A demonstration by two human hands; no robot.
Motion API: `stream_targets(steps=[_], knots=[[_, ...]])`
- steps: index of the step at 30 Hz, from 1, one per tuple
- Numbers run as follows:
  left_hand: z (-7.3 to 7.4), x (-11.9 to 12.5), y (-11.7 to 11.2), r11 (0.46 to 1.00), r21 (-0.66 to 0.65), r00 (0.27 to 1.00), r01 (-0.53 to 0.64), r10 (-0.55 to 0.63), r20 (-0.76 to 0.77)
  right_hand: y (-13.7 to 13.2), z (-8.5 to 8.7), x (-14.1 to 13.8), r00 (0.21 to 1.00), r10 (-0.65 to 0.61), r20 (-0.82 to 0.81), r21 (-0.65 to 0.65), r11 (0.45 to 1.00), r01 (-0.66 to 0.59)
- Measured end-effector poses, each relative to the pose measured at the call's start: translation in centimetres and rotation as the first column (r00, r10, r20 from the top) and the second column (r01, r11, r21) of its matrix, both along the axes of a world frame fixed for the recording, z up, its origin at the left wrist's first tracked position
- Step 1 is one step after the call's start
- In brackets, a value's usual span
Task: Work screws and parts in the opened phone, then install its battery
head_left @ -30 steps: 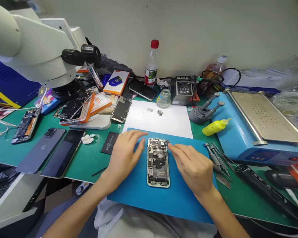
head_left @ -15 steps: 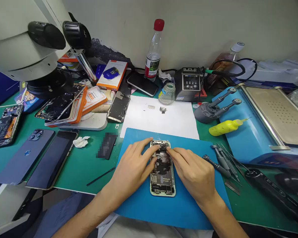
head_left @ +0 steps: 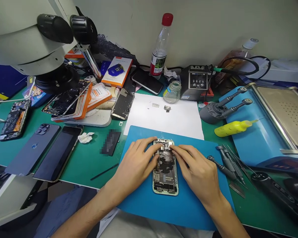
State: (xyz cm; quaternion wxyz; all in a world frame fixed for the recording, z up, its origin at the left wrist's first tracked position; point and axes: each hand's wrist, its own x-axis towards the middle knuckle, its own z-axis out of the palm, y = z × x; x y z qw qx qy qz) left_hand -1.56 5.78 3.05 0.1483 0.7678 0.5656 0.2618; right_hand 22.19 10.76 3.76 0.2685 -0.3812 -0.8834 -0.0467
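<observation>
An opened smartphone (head_left: 167,178) with its inner parts bare lies on the blue mat (head_left: 144,201), its frame pale green. My left hand (head_left: 136,162) is at the phone's upper left; its fingertips press on the top edge and the parts inside, steadying it. My right hand (head_left: 198,168) has thumb and forefinger pinched at the upper right corner. By those fingertips, in the phone's top part, a small shiny metal plate (head_left: 166,145) shows. The fingers partly cover where it meets the phone.
White paper (head_left: 161,122) behind the mat carries small metal pieces. A microscope (head_left: 22,36), stacked phones and boxes crowd the left. On the right are screwdrivers (head_left: 227,162), a yellow bottle (head_left: 232,128) and a blue heating plate machine (head_left: 253,132). A black spudger (head_left: 104,171) lies left.
The small metal plate shows bright at the phone's top, where it looked dark before. Both hands remain at the phone with little movement. The whole view has shifted slightly.
</observation>
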Motion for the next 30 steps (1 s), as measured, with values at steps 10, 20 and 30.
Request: stream_targets(steps=[10, 20, 30], knots=[[0.0, -0.1, 0.0, 1.000, -0.007, 1.000, -0.004, 0.004, 0.020, -0.2, -0.6, 0.5, 0.997, 0.005, -0.076, -0.082, 0.997, -0.011], [0.2, -0.1, 0.0, 1.000, 0.019, 1.000, 0.014, -0.014, -0.009, -0.2, -0.9, 0.5, 0.984, -0.052, -0.173, -0.262, 0.965, 0.005], [0.5, 0.1, -0.2, 0.996, 0.063, 0.993, 0.059, -0.052, -0.109, 0.1, -0.9, 0.2, 0.953, -0.155, -0.259, -0.426, 0.904, 0.031]])
